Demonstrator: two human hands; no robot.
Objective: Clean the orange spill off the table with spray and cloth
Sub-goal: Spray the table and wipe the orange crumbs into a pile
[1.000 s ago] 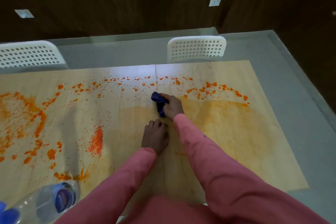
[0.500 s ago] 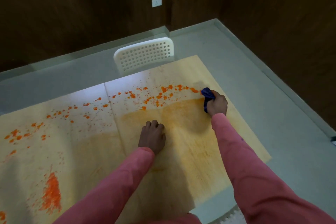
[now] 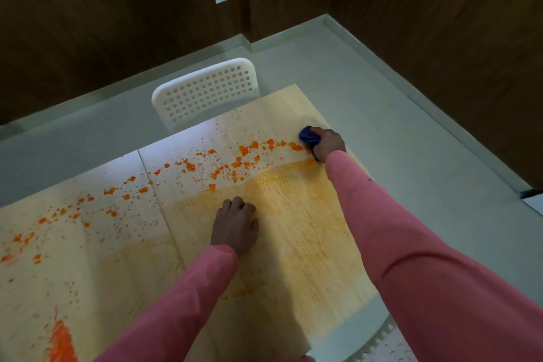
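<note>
Dim room, tabletop glare, soft blur

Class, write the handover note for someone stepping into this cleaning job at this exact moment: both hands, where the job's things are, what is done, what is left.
Right hand grips the blue cloth, pressed to the table near its far right corner, at the end of the orange droplet trail.
Left hand rests on the table's middle, fingers curled, holding nothing.
Spray bottle: not in view.
Done: the near right area is wiped, though a faint orange film remains.
Left: the far droplet trail, the splatter to the left, the thick orange patch at the near left, then the film.
</note>
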